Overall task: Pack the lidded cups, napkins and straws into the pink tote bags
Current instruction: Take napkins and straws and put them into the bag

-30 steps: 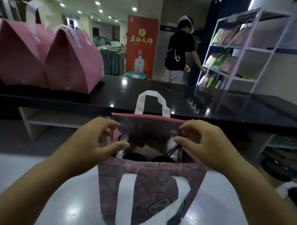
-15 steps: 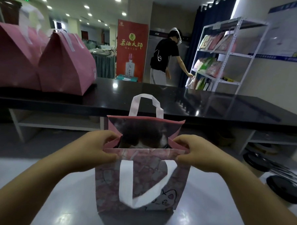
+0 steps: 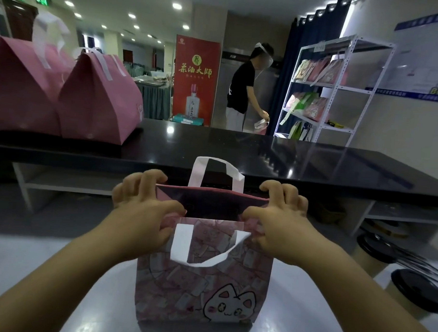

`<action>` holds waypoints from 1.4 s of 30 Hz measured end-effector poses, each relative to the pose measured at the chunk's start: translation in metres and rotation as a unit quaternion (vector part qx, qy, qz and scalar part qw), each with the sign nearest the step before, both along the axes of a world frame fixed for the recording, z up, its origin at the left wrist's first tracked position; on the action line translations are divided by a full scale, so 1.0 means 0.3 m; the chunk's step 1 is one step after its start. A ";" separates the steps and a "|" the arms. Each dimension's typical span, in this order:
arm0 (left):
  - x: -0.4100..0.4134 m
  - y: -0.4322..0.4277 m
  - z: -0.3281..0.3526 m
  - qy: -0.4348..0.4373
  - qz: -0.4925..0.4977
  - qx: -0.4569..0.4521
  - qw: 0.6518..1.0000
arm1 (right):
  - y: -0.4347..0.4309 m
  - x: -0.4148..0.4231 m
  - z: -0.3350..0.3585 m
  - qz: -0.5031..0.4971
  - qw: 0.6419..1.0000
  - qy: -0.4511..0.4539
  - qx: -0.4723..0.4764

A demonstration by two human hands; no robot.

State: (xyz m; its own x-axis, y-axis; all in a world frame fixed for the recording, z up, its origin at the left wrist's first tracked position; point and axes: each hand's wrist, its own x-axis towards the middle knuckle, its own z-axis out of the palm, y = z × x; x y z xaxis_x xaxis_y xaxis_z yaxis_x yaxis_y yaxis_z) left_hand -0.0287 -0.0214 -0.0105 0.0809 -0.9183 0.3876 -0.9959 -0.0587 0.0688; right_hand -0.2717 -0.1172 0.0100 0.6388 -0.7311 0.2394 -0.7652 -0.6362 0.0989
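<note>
Hands are gripping the mouth of a pink tote bag (image 3: pixel 202 285) that is standing upright on the pale tabletop (image 3: pixel 57 271) directly in front of the person. The left hand (image 3: pixel 143 212) is pinching the bag's left upper corner, thumb on the near panel and fingers curling over the far edge; the right hand (image 3: pixel 278 218) is clasping the right upper corner the same way. The bag's opening is sitting narrow between them, and what is inside cannot be seen. One white handle is hanging down over the cat-printed front, the other is standing up behind. Two lidded cups (image 3: pixel 413 292) with black lids are sitting at the right edge, with dark straws (image 3: pixel 419 262) lying just beside them. Two closed pink bags (image 3: pixel 97 102) are resting on the black counter (image 3: pixel 238 151) beyond, at the left. Another person (image 3: pixel 244 86) is standing near a white shelf (image 3: pixel 326 90) in the background.
</note>
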 end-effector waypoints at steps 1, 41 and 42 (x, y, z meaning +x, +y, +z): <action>0.009 -0.005 0.009 -0.004 -0.009 0.017 1.000 | -0.009 -0.003 0.008 0.000 1.000 0.016 0.021; 0.081 -0.003 -0.037 -0.129 -0.283 -0.050 0.949 | -0.049 -0.082 -0.080 0.123 0.991 -0.041 0.025; 0.080 -0.001 -0.041 -0.135 -0.279 -0.048 0.950 | -0.050 -0.086 -0.083 0.124 0.991 -0.030 0.028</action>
State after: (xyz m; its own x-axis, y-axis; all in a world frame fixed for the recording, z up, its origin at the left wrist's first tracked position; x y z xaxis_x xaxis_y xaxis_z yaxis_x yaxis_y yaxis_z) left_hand -0.0047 -0.0216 -0.0226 -0.5221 -0.7481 0.4096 -0.8522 0.4773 -0.2144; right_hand -0.2973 -0.1322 -0.0150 0.7859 -0.5673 0.2461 -0.5886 -0.8083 0.0163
